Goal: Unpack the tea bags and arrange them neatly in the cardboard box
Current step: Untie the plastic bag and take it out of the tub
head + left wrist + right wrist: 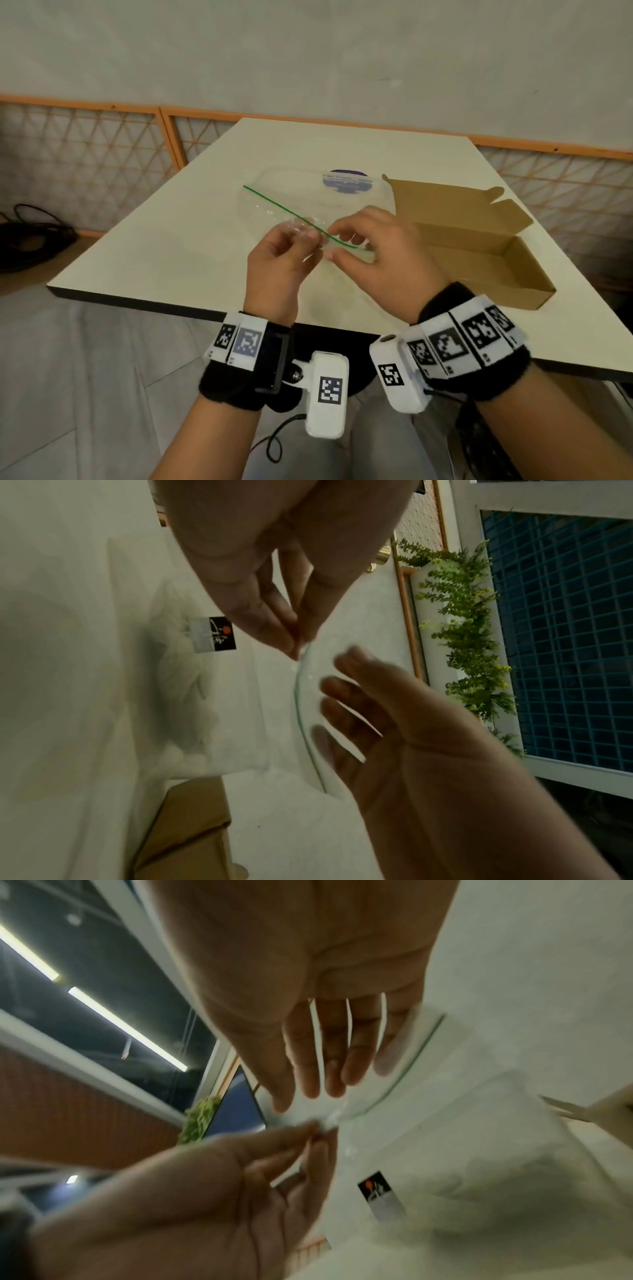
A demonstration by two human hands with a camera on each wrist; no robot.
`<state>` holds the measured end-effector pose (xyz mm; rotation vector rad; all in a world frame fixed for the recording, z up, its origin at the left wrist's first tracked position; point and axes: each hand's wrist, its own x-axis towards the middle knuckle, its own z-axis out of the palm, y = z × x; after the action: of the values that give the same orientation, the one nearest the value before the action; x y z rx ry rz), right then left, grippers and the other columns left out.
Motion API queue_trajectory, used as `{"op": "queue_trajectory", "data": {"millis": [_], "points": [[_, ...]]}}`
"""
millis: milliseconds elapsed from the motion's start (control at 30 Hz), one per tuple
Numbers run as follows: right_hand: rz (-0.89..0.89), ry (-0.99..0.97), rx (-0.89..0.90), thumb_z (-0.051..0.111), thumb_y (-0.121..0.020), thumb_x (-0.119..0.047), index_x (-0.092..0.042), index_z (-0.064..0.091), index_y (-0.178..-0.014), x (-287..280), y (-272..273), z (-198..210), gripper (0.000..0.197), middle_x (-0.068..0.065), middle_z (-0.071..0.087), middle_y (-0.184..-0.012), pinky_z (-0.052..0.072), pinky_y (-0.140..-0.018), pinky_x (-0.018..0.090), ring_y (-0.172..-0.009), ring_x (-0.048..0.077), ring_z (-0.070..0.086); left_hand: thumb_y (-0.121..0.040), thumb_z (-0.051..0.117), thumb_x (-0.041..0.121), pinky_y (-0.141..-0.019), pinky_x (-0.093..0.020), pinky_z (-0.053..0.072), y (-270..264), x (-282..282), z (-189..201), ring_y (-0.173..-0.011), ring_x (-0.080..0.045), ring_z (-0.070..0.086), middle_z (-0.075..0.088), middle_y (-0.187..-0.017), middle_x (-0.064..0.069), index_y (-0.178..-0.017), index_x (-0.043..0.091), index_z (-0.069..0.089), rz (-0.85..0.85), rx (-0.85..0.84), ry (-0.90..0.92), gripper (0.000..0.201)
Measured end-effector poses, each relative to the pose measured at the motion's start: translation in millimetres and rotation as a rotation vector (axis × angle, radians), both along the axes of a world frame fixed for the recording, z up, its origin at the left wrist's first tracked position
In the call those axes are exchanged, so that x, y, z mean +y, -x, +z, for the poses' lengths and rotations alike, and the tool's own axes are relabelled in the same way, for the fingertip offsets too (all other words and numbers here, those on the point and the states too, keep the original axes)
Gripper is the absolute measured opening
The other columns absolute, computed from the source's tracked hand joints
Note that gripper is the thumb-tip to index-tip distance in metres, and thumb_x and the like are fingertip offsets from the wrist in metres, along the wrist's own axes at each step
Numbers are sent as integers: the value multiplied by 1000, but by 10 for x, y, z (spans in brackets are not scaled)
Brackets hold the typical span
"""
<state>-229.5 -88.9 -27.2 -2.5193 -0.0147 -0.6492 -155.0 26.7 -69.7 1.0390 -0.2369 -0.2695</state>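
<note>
Pinching the green-edged rim of the clear bag at frame centre, the left hand has thumb and finger together; the right hand beside it has fingers apart, loose. The box lies open at right on the table.

The head view looks forward and down from above the near edge of the surface, taking in both wrists, the far edge and the wall behind. The left wrist view sits close under the left hand, looking along its fingers across the surface towards the right hand. The right wrist view, equally close, looks along the right hand and tilts up to ceiling lights. All three share the clear zip bag between the hands.
</note>
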Motion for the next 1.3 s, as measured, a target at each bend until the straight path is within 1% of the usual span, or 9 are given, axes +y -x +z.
{"op": "queue_trajectory", "data": {"millis": [133, 233, 367, 533, 633, 867, 1033, 1167, 1300], "points": [[8, 28, 31, 67, -82, -24, -18, 64, -101, 43, -179, -69, 20, -4, 57, -91, 43, -77, 21, -85, 9, 53, -82, 65, 1, -65, -22, 53, 6, 17, 4, -70, -17, 62, 59, -85, -16, -85, 3, 59, 8, 26, 33, 8], [9, -204, -6, 69, -80, -18, -17, 71, -91, 21, -198, -64, 11, -1, 65, -85, 49, -75, 23, -80, 10, 60, -83, 67, 8, -73, -23, 53, 3, 31, 7, -80, -18, 65, 64, -89, -14, -87, 5, 63, -26, 32, -1, 6], [8, -518, 56, 69, -82, -16, -20, 74, -83, -88, -209, -12, 7, -7, 71, -78, 50, -74, 22, -74, 5, 63, -85, 66, 12, -69, -19, 52, 0, 37, 19, -84, -11, 68, 70, -85, -4, -85, 12, 69, -43, 29, -25, 4], [-20, -432, 36, 74, -76, -25, -18, 72, -83, -93, -229, -24, 10, -3, 70, -81, 50, -73, 17, -77, 9, 64, -86, 66, 13, -68, -20, 53, 19, 15, 38, -90, -13, 69, 73, -92, -5, -91, 11, 72, -39, 40, -26, 9], [-26, -404, 29, 74, -77, -22, -17, 72, -83, -85, -233, -27, 8, -2, 71, -80, 51, -74, 19, -77, 11, 64, -87, 64, 13, -68, -20, 52, 13, 27, 29, -89, -13, 68, 72, -93, -6, -94, 8, 72, -68, 72, -14, 12], [-2, -314, 68, 64, -85, -17, -16, 73, -90, -65, -228, -65, 11, -3, 72, -81, 50, -73, 14, -77, 6, 65, -84, 68, 14, -69, -20, 50, 10, 12, 11, -84, -10, 66, 70, -81, 1, -74, 16, 64, -84, 104, -36, 11], [-2, -320, 32, 65, -84, -14, -15, 73, -87, -102, -222, -62, 9, -5, 70, -78, 45, -66, 7, -71, 2, 62, -82, 69, 14, -69, -18, 50, 38, -42, 4, -87, -11, 67, 70, -83, 0, -77, 16, 68, -70, 94, -42, 6], [-26, -413, 28, 65, -84, -12, -18, 73, -79, -147, -236, -57, 11, -5, 69, -69, 50, -69, 19, -67, 7, 62, -85, 65, 11, -72, -19, 50, 73, -64, -16, -90, -11, 67, 72, -90, 0, -90, 13, 70, -80, 108, 2, 7], [-26, -630, 56, 66, -82, -8, -14, 72, -73, -136, -251, -49, 13, 14, 70, -73, 54, -73, 35, -64, 16, 61, -90, 59, 12, -73, -21, 49, 81, -53, -26, -81, -8, 66, 70, -79, 4, -84, 16, 67, -88, 159, 50, 11]]}}
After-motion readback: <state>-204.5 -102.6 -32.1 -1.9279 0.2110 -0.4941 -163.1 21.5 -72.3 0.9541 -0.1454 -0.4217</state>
